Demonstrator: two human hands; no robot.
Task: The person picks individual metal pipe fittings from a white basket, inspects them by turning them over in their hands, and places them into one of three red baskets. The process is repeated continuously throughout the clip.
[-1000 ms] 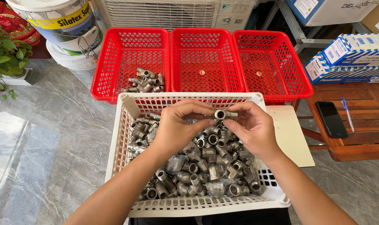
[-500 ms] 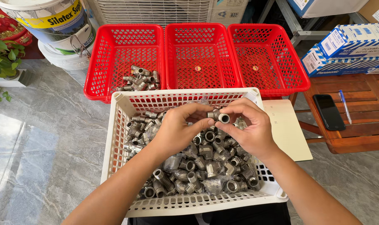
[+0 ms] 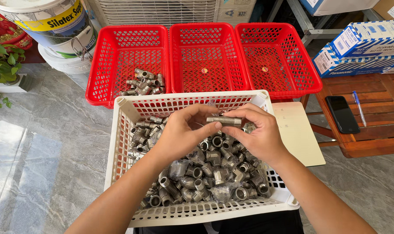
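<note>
Both hands held one metal pipe piece [image 3: 223, 120] in the middle of the frame. It lay sideways, left to right. The left hand [image 3: 182, 133] pinched its left end, and the right hand [image 3: 253, 134] pinched its right end.

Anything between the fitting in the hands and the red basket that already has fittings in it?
Nothing visible. Both hands, left hand and right hand, hold the metal fitting above the white basket; only its far wall lies before the left red basket.
</note>
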